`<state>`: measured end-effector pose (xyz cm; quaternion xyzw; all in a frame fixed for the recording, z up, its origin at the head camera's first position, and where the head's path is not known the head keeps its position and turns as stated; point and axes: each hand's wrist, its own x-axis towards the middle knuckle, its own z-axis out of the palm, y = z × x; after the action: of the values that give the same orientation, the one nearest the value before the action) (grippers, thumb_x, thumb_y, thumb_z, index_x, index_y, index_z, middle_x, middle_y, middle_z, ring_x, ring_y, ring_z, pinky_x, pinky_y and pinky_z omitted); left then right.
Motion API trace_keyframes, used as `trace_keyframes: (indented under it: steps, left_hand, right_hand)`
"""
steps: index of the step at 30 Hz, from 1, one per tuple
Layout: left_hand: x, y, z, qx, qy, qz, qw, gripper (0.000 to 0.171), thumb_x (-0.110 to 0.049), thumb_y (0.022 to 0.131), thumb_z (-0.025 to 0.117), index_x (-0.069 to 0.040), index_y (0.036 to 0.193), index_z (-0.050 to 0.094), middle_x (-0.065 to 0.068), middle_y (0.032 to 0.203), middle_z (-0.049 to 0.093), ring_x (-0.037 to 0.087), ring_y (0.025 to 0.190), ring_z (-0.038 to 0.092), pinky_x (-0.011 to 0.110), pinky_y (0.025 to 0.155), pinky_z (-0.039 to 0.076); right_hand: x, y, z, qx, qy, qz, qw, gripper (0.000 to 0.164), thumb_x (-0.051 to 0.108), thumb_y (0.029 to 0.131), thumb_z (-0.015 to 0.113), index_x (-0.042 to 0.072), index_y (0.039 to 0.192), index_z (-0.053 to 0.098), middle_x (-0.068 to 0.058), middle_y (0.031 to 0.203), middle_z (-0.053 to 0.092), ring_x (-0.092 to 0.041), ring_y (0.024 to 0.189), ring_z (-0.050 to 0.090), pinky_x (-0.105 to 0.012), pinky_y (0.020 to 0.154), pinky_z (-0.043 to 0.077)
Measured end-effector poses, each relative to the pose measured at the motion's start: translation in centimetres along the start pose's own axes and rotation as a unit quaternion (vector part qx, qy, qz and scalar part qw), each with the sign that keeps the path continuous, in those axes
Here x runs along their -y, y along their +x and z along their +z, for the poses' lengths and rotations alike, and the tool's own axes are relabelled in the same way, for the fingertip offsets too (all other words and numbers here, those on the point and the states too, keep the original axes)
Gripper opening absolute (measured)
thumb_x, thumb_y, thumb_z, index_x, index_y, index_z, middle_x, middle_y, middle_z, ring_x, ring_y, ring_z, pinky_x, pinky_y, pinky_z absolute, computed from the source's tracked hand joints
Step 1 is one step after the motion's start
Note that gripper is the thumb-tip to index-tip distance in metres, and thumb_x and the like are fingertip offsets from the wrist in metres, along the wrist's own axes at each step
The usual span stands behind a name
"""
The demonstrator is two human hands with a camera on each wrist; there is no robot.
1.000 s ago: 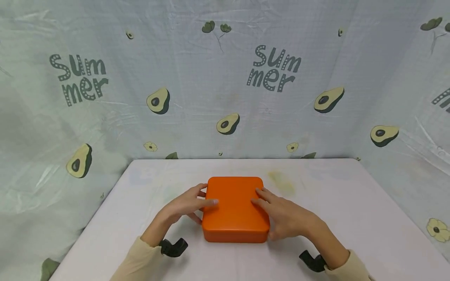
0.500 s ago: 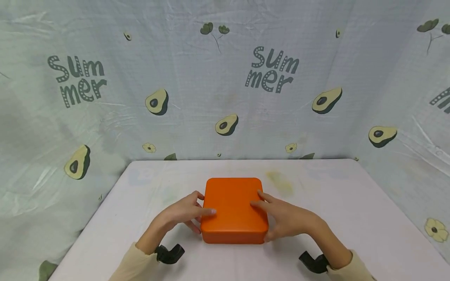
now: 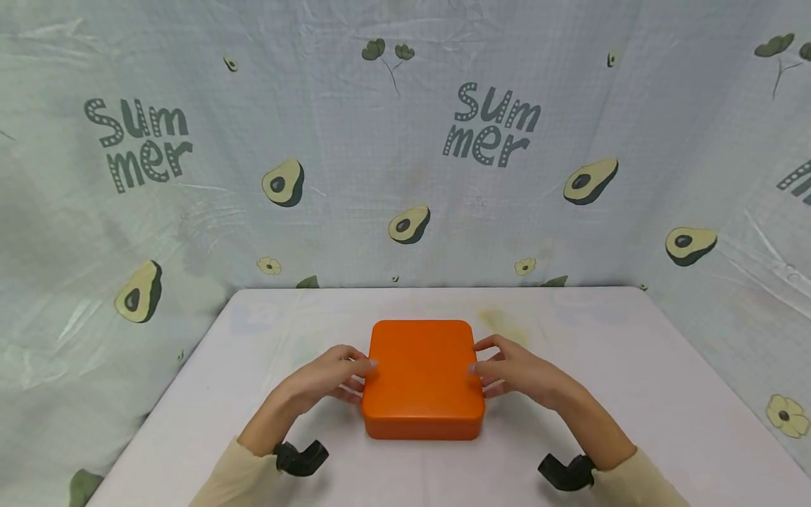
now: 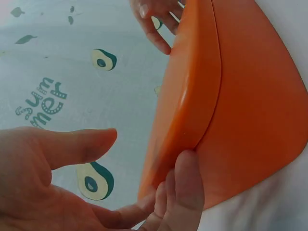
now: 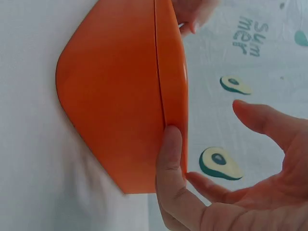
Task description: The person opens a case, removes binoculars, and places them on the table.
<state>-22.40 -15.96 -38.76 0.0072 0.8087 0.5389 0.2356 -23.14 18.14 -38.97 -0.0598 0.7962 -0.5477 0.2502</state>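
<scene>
An orange lidded box (image 3: 423, 373) lies flat on the white table, its lid on. In both wrist views a thin seam runs round its side below the top. My left hand (image 3: 332, 377) is at the box's left side; in the left wrist view its fingertips (image 4: 186, 166) touch the side at the seam, while the thumb (image 4: 91, 144) stands apart from the top. On the right side, my right hand (image 3: 516, 370) mirrors this: a fingertip (image 5: 172, 137) touches the seam and the thumb (image 5: 257, 118) is off the lid.
The white table (image 3: 285, 317) reaches back to a pale curtain (image 3: 348, 141) printed with avocados and lettering. Black wrist mounts (image 3: 303, 459) stick out beneath both forearms. A faint yellow stain (image 3: 503, 324) marks the table behind the box.
My right hand's fingers have moved off the lid's top to the box's right side. The left thumb has drawn back toward the left edge. The box stays in place.
</scene>
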Motion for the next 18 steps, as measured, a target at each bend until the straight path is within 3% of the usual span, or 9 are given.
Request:
trace_keyframes:
  steps: [7,13,18]
  left_hand:
    - [0.2,0.9,-0.1,-0.012,-0.048,-0.023,0.9985,0.046,-0.032,0.096,0.071,0.003,0.122,0.056,0.015,0.113,0.067,0.025,0.09,0.069,0.039,0.079,0.065]
    - [0.4,1.2,0.0,-0.008,-0.054,-0.026,0.9982,0.04,-0.029,0.102,0.063,0.003,0.124,0.054,0.015,0.113,0.061,0.024,0.087,0.066,0.035,0.075,0.064]
    - [0.6,1.7,-0.2,0.014,-0.066,-0.026,0.9974,0.031,-0.028,0.105,0.058,0.002,0.111,0.063,0.008,0.095,0.059,0.021,0.082,0.063,0.031,0.073,0.062]
  right_hand:
    - [-0.7,0.5,-0.7,0.017,0.062,-0.008,0.998,0.072,0.024,0.095,0.073,-0.004,0.148,0.033,-0.02,0.123,0.066,-0.023,0.097,0.072,-0.04,0.092,0.063]
    - [-0.7,0.4,-0.2,-0.005,0.053,-0.021,0.998,0.067,0.014,0.093,0.072,-0.012,0.144,0.038,-0.016,0.11,0.072,-0.019,0.088,0.073,-0.039,0.087,0.064]
    - [-0.9,0.7,0.1,-0.023,0.052,-0.01,0.998,0.06,0.014,0.095,0.07,-0.015,0.14,0.042,-0.012,0.104,0.075,-0.017,0.084,0.073,-0.035,0.083,0.065]
